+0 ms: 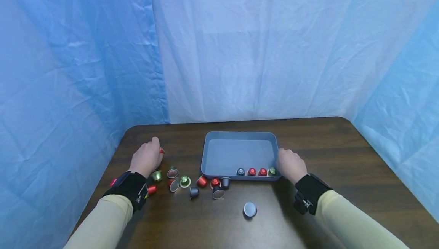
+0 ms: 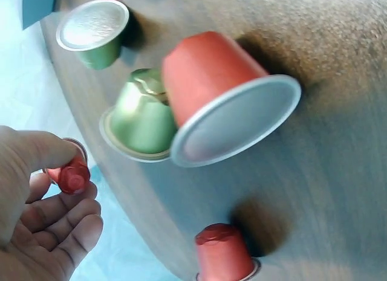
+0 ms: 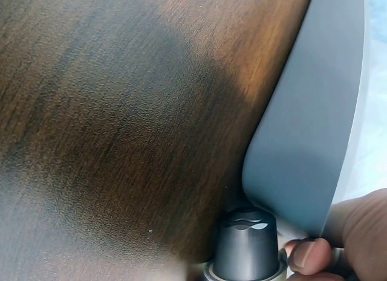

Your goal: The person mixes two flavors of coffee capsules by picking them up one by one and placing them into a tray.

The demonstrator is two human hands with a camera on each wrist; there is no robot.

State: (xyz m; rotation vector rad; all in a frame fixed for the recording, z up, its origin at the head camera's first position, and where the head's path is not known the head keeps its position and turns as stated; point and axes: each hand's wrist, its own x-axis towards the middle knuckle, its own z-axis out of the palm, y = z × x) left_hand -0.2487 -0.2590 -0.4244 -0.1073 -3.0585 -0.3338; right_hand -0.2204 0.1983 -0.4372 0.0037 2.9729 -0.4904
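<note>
My left hand (image 1: 145,158), over the table's left part, pinches a red coffee capsule (image 2: 74,176) between thumb and fingers. Below that hand, a red capsule (image 2: 211,100) lies on its side against a green one (image 2: 142,115); another red capsule (image 2: 224,254) stands nearby. My right hand (image 1: 291,164) grips the right edge of the grey-blue tray (image 1: 241,150), with the thumb over the rim and fingers outside. A black capsule (image 3: 247,245) stands outside the tray's corner, by those fingers; the hand hides it in the head view.
Along the tray's near wall, a dark capsule (image 1: 241,171), two red ones (image 1: 252,171) and a green one (image 1: 272,171) form a row. Several mixed capsules (image 1: 185,181) lie left of and before the tray. A pale capsule (image 1: 250,209) lies nearer me. Blue sheets (image 1: 257,51) surround the table.
</note>
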